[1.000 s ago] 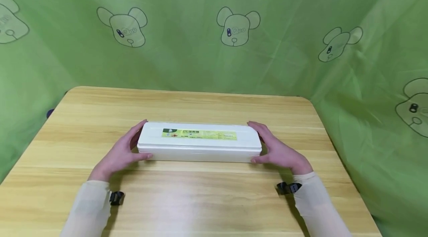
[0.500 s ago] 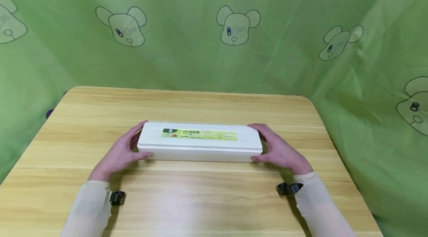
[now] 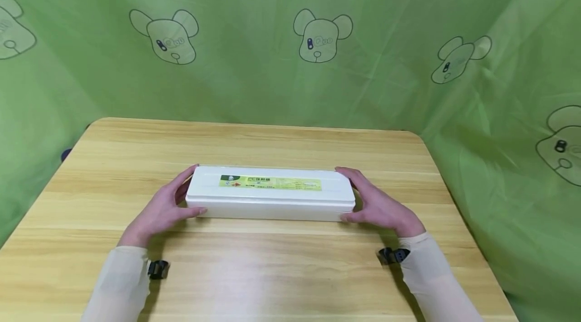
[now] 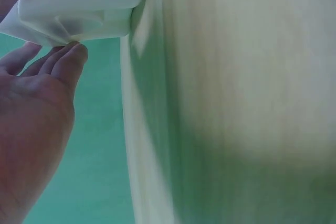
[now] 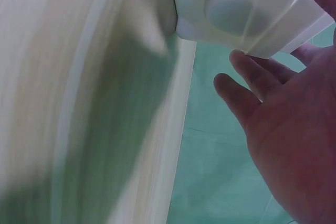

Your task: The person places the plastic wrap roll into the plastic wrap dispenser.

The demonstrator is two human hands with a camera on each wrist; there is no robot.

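Observation:
A long white cling film box with a yellow-green label on its lid lies crosswise on the wooden table in the head view. At its left end my left hand grips it, thumb along the front face and fingers reaching round behind. My right hand holds the opposite end the same way. In the left wrist view fingertips meet the lower edge of the box's end. The right wrist view has the other end of the box between thumb and fingers, with a round recess in it. The lid is down.
The light wooden table has rounded far corners. Behind it and to the sides hangs a green curtain printed with mouse-like heads. Dark wrist cameras sit below both cuffs.

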